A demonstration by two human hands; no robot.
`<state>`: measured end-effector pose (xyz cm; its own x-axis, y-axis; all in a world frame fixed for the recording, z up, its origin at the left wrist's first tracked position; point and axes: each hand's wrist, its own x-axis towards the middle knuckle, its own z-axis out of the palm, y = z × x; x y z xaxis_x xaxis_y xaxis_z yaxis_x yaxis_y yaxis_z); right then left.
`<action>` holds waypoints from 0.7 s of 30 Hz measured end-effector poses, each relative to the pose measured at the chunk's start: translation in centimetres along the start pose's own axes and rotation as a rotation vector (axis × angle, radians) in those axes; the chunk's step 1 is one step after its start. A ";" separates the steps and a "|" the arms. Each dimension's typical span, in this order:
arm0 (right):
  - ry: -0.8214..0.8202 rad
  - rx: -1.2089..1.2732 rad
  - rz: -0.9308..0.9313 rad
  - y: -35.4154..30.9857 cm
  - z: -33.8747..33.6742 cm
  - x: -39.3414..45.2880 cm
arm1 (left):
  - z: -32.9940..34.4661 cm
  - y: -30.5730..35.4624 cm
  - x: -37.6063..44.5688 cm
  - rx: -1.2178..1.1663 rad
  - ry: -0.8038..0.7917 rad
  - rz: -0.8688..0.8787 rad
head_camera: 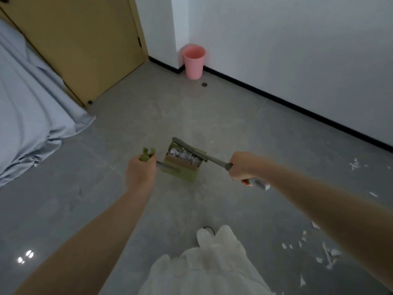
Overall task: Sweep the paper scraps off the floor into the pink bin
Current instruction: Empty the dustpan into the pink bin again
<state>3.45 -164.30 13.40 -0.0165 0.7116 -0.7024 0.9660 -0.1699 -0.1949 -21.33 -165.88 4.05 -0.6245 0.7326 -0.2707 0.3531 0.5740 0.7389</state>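
My left hand (140, 171) grips the green top of the dustpan handle. The green dustpan (184, 167) hangs below it over the grey floor, with white paper scraps (183, 156) inside. My right hand (244, 166) grips the grey broom handle (219, 162). The broom head (187, 148) lies across the far edge of the dustpan. The pink bin (193, 61) stands upright in the corner by the white wall, well beyond both hands. More white paper scraps (327, 255) lie on the floor at the lower right.
A yellow door (85, 45) is at the back left. A pale blue cloth (29, 116) drapes down to the floor on the left. A black skirting (297, 107) runs along the white wall. A small floor drain (204, 84) sits near the bin. White clothing (204, 267) shows below.
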 end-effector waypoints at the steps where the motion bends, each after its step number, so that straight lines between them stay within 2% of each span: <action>1: -0.001 0.001 0.001 0.2 -1.9 1.5 | 1.1 1.8 1.3 0.000 -0.002 0.000; 10: 0.001 0.050 0.021 0.2 -16.8 16.0 | 10.6 15.6 15.3 -0.023 0.015 0.016; 21: 0.004 0.118 0.019 -3.2 -35.5 33.8 | 20.6 32.7 34.5 -0.041 -0.019 0.026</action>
<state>8.99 -115.55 14.56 0.0027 0.7103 -0.7039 0.9291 -0.2622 -0.2610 -16.98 -114.34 6.16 -0.6024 0.7538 -0.2625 0.3398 0.5398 0.7702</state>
